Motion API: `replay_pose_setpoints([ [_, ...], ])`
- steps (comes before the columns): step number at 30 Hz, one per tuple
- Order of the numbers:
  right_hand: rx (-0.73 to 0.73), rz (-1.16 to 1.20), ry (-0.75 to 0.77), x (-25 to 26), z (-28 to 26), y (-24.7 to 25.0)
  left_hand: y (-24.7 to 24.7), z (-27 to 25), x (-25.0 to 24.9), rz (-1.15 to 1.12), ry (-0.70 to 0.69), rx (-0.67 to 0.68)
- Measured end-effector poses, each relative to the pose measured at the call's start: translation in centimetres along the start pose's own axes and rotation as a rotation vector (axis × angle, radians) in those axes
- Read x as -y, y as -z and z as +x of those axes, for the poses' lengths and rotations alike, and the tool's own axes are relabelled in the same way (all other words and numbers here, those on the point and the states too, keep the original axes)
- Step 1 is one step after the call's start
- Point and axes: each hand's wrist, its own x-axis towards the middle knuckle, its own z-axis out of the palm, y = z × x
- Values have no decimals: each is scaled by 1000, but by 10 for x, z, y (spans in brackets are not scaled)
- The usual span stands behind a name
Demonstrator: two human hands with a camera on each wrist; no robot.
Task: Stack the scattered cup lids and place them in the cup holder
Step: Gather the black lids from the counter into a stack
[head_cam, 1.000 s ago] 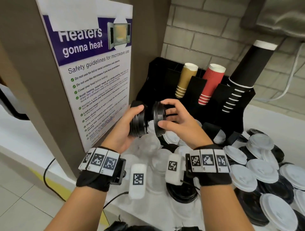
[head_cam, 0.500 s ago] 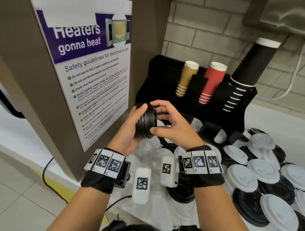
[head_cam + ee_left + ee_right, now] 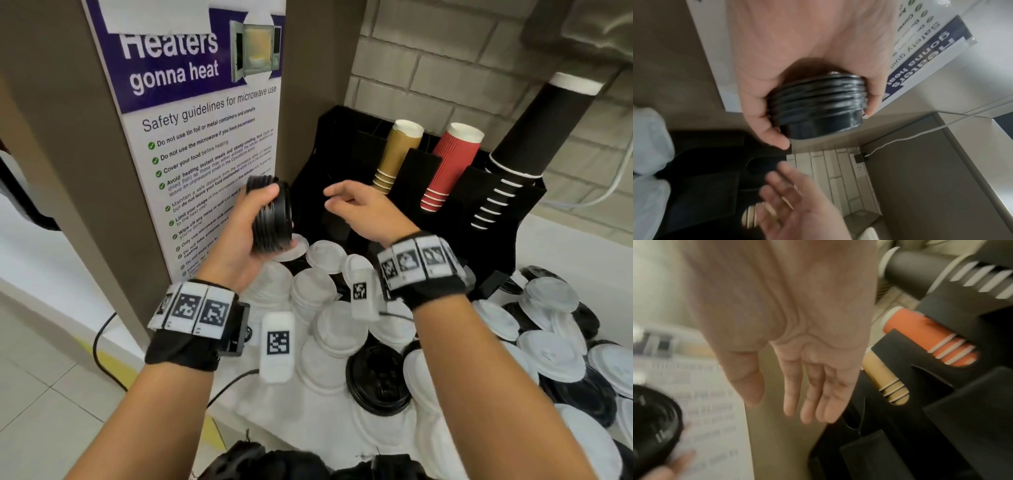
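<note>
Black lid stack [image 3: 270, 214], axis level, gripped in my left hand [image 3: 239, 236], faces the cup holder [image 3: 342, 144] rightward; right hand [image 3: 363, 209] released, nearer.

The left hand [image 3: 807, 65] curls thumb and fingers around a stack of black cup lids [image 3: 818, 104]. Below it, apart from the stack, the right hand [image 3: 797, 206] is spread, blurred, before the black cup holder [image 3: 711, 178]. A purple poster [image 3: 920, 61] hangs alongside.

Poster [image 3: 202, 113]: top cut off by frame edge; small print beside left hand [image 3: 236, 236] unreadable. Lid stack [image 3: 651, 426]: blurred, cropped left of right hand [image 3: 797, 340]; count indeterminable.
</note>
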Motion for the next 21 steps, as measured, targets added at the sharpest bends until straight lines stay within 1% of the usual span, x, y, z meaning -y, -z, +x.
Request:
replay_pose_setpoints([
  [3,307,-499,-22,2,29,-21,3,-1,-4,30,-15,6],
  [5,420,-712,-9,0,40,-42,2,-2,-4,35,-24,13],
  [8,467,-832,-8,-2,56,-74,2,-3,-6,39,-17,36],
  [10,511,-904,12,-4,65,-88,3,-5,-7,49,-15,55],
  [12,526,-929,32,-8,71,-95,3,-6,-8,53,-17,66],
  [13,526,-934,43,-10,72,-97,3,-6,-9,54,-16,66],
  [16,438,-1016,144,-16,71,-94,1,-7,-9,55,-7,68],
  [17,428,-1037,158,-16,70,-92,0,-8,-10,52,-5,70],
  [21,517,-1009,54,-9,79,-81,-1,-7,-14,62,-23,80],
])
